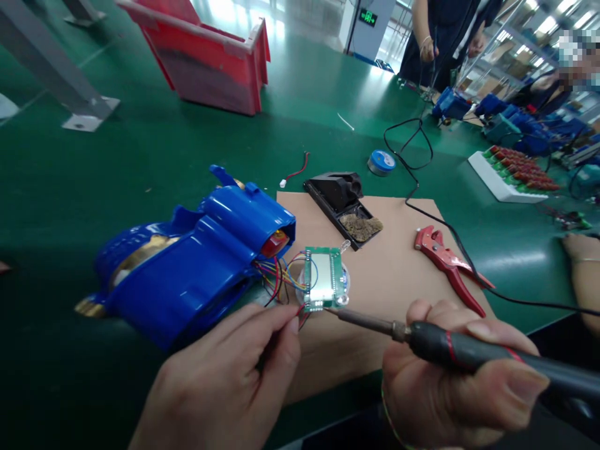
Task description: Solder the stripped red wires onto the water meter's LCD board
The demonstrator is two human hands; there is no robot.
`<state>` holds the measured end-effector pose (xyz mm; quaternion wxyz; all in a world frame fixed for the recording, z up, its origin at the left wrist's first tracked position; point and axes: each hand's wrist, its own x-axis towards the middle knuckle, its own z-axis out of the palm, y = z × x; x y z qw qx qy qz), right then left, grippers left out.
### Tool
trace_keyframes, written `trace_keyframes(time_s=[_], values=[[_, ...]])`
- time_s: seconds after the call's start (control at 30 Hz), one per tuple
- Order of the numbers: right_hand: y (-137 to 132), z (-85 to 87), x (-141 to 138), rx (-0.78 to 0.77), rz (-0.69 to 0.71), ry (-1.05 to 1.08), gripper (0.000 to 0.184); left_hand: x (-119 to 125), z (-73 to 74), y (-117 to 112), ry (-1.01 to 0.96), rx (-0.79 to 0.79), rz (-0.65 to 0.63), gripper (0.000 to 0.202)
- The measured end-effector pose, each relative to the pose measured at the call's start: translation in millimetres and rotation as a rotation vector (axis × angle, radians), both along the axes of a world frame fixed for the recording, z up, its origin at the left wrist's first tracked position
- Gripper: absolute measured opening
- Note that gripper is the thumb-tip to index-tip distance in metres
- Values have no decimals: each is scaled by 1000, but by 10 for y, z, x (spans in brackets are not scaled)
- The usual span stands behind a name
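My right hand (450, 375) grips a soldering iron (469, 351) by its black handle. The iron's tip touches or nearly touches the lower edge of a green circuit board (323, 278) with a pale rectangular display. At the board's lower left corner, my left hand (239, 369) pinches a thin red wire (300, 309). Several coloured wires (276, 275) run from the board into the opening of a glossy blue plastic housing (210, 250), which lies to the left with gold parts on it. A round clear piece shows partly from beneath the board.
A black iron stand (340, 200) with a brown sponge (360, 226) rests on a cardboard sheet (389, 269), as do red-handled cutters (445, 265). Behind are a solder spool (382, 162), a black cord (412, 181) and a red bin (210, 59). People and blue housings are at right.
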<state>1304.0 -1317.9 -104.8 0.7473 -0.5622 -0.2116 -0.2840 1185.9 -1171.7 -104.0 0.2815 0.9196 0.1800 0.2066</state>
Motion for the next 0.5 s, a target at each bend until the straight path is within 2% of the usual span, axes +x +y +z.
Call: trace_keyframes(time_s=[0.1, 0.23, 0.37, 0.5], values=[[35, 23, -42, 48, -41, 3, 26, 48, 42, 68, 116, -137, -2, 22], [144, -33, -81, 53, -68, -88, 22, 116, 88, 159, 267, -349, -36, 32], [221, -108, -87, 44, -121, -141, 21, 126, 94, 167, 221, -359, -20, 29], [231, -140, -77, 2, -121, -134, 22, 97, 30, 132, 134, -352, 2, 31]])
